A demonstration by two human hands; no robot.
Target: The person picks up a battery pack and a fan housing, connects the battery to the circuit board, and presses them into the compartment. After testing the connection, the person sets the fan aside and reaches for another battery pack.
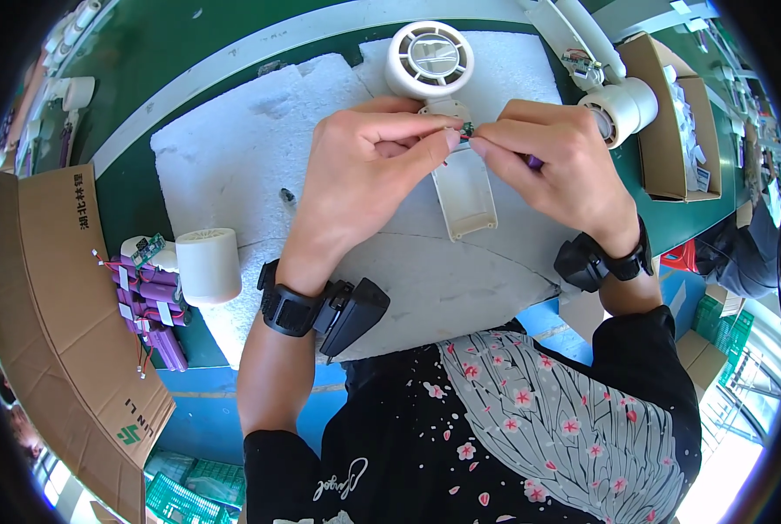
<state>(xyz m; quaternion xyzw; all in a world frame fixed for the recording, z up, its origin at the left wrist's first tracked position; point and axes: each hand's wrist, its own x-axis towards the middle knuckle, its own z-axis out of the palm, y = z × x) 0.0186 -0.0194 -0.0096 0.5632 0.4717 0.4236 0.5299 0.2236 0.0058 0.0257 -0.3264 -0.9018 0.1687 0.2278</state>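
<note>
A white handheld fan lies on the foam sheet, its round head point(396, 65) at the far end and its open, hollow handle point(466, 196) pointing toward me. Above the neck of the fan, my left hand point(364, 162) pinches a small wire connector between thumb and index finger. Close against it, the closed fingertips of my right hand point(556, 153) meet at thin red wires and a small green circuit board point(468, 130). Something purple, like a battery point(534, 162), peeks out from under my right hand. My fingers partly hide the board and wires.
White foam point(224, 148) covers the green table. At left are a white cylinder point(209, 266), purple battery packs point(159, 297) with wires, and a large cardboard sheet point(50, 279). At right, another white fan point(622, 109) lies beside an open cardboard box point(670, 131) of parts.
</note>
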